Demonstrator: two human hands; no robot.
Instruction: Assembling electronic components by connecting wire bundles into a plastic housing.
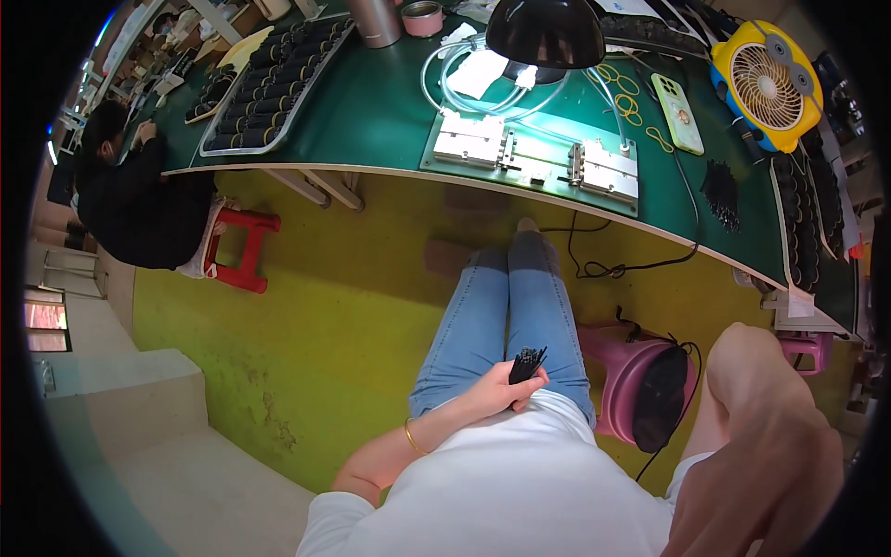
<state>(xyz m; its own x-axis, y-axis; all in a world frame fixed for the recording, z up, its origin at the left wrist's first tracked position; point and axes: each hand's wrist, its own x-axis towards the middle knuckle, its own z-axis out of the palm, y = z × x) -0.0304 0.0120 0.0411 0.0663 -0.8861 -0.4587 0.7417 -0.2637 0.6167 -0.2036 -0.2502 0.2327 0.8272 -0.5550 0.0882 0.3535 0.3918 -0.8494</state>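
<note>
My left hand rests at my lap, its fingers wrapped around a bundle of thin black cable pieces whose ends stick up above the fist. A thin gold bangle circles that wrist. On the right, my right arm is bent up close to the camera; my right hand looms large and dim at the lower right, its fingers hidden. Ahead on the green bench sits a metal fixture with two silver clamp blocks. Another pile of black cable pieces lies to its right.
A black lamp hangs over coiled pale tubing. Around it are a phone, a yellow fan and a tray of black coils. A pink stool stands at my right; a person sits far left.
</note>
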